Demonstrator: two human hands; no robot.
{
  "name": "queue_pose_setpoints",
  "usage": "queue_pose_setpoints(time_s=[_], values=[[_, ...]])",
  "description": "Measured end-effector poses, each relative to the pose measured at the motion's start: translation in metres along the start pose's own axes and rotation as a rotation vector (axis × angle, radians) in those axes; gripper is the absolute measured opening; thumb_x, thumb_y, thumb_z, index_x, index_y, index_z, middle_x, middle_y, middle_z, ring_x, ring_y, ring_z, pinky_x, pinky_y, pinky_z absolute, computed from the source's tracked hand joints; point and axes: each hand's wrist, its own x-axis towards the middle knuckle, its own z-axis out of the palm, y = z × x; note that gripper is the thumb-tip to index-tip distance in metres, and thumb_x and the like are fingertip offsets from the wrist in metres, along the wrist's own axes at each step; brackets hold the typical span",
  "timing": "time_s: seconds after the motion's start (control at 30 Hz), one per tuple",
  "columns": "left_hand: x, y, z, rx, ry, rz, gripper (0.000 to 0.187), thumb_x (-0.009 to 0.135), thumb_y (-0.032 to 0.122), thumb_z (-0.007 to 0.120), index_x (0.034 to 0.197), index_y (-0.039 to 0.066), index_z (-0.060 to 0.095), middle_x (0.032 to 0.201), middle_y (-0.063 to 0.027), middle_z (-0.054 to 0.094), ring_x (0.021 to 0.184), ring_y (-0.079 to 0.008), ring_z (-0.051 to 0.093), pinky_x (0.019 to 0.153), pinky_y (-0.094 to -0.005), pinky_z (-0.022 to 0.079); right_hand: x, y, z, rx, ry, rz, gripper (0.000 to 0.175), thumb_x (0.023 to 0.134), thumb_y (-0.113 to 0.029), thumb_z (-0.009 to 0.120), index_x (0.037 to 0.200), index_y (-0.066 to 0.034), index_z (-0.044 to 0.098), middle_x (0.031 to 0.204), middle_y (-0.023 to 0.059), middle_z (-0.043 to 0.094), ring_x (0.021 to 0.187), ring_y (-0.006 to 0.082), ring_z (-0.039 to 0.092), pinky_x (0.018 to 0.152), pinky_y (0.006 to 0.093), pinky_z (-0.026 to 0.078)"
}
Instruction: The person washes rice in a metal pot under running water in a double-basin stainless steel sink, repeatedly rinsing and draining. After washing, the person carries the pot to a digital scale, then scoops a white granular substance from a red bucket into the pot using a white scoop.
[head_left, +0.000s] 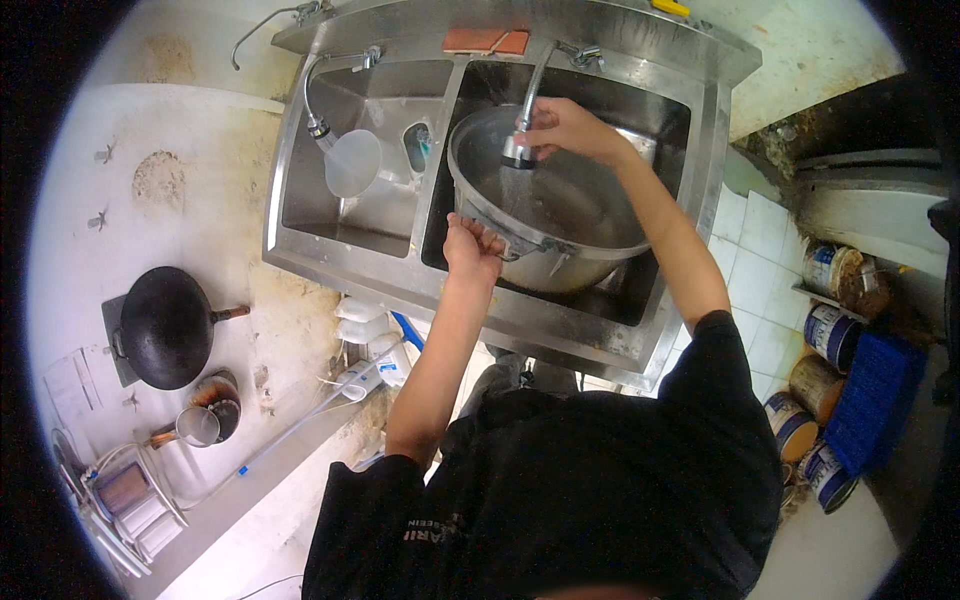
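A large metal pot (555, 262) stands tilted in the right basin of a stainless steel sink (577, 341). My left hand (474, 246) grips the handle on the pot's near left side. With my right hand (566, 131) I hold the spray head (517, 152) of a flexible faucet over the pot, and water sprays from it into the pot. Some murky water or wet residue shows inside. In the left basin a translucent plastic container (352, 163) lies under a second faucet (319, 127), from which water runs.
A red-brown block (486, 41) lies on the sink's back ledge. A black wok (166, 328) hangs on the left wall, above a small strainer or ladle (198, 426). Several paint cans (832, 335) and a blue crate-like object (876, 401) are at the right. White plastic containers (362, 321) stand left below the sink.
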Motion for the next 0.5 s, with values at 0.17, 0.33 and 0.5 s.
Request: queue_pose_setpoints(time_s=[0.17,0.33,0.5], values=[[-0.002,0.0,-0.001,-0.031,0.001,-0.014,0.044,0.106,0.046,0.037,0.073,0.017,0.038,0.062,0.0029,0.032,0.05,-0.0137,0.025,0.047,-0.0304,0.023,0.012,0.002,0.016,0.012,0.049,-0.047,0.034,0.084,-0.026,0.081,0.102,-0.0047,0.062,0.094,0.0059,0.069,0.085,0.0145,0.067,0.067,0.0281,0.058],[-0.004,-0.001,0.004,-0.029,0.008,0.028,0.043,0.107,0.044,0.037,0.073,0.017,0.038,0.062,0.0028,0.031,0.05,-0.0143,0.027,0.047,-0.0303,0.024,0.02,0.001,0.016,-0.034,0.111,0.046,0.037,0.082,-0.027,0.082,0.102,-0.0043,0.062,0.094,0.0069,0.069,0.082,0.014,0.066,0.063,0.0278,0.057],[-0.006,0.0,0.003,-0.068,-0.017,0.029,0.043,0.107,0.044,0.037,0.073,0.017,0.04,0.061,0.0036,0.032,0.05,-0.0134,0.026,0.048,-0.0308,0.025,0.007,-0.005,0.015,-0.113,0.057,0.09,0.04,0.083,-0.026,0.081,0.111,-0.0065,0.061,0.095,0.0045,0.069,0.081,0.0128,0.066,0.065,0.0271,0.056]])
